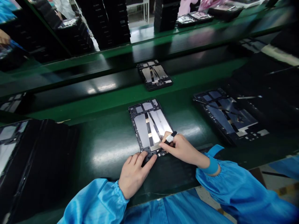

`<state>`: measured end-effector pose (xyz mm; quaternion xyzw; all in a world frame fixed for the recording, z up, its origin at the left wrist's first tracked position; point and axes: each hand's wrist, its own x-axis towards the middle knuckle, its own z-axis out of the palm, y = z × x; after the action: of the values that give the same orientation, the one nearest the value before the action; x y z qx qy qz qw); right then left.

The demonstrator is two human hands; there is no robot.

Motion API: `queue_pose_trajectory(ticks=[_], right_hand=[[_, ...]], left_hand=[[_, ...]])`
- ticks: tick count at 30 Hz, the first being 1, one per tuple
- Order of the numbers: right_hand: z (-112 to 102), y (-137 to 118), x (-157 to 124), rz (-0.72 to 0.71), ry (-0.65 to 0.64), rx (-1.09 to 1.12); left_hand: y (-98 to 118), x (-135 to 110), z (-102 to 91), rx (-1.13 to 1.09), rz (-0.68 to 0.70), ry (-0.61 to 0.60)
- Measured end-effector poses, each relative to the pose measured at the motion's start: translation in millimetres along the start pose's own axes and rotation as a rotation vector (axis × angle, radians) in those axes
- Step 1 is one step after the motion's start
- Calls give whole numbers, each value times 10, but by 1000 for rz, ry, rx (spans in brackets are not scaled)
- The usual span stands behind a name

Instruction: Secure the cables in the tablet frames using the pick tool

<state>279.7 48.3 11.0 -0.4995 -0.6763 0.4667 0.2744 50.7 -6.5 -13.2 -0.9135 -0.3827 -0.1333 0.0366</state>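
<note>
Count: 2 hands, 2 blue sleeves (97, 202), 1 blue wristband (211, 165) on the right wrist, 1 tool. Opened tablets near the person: 5. 1 is the middle tablet (142, 126) under the hands, 1 rear tablet (155, 74) behind it, 1 right tablet (224, 112) beside a dark cloth-like area, 1 on top of the left stack (49, 155), 1 partly cut off at the left edge. 1 pair of tweezers (249, 97), or similar thin metal tool, lies past the right tablet. Back: at least 3 tall dark stacks (116, 25); tray count unclear. 1 other person's hand (4, 38), far left.

Left hand (134, 174): thumb and index finger part-way spread, tips touching the middle tablet's near edge; can't tell if a small part is pinched.

Right hand (182, 147): thumb and fingers closed around a dark tool (173, 134) with a white wrap, tip pointing down at the near edge; exact tip contact hidden.

Middle tablet lies flat on the green bench (93, 140), insides up, mostly beyond the fingertips. Left fingers at its near left corner, right fingers over its near right part. Rear tablet well apart from both hands.
</note>
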Motion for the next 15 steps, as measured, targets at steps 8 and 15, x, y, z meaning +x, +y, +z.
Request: queue_pose_trajectory(ticks=[8,15], right_hand=[[6,260,25,18,506,338],[326,88,360,59,319,585]], left_hand=[[-278,-87,29,-287,100,58],[-255,-11,-30,-79,94,201]])
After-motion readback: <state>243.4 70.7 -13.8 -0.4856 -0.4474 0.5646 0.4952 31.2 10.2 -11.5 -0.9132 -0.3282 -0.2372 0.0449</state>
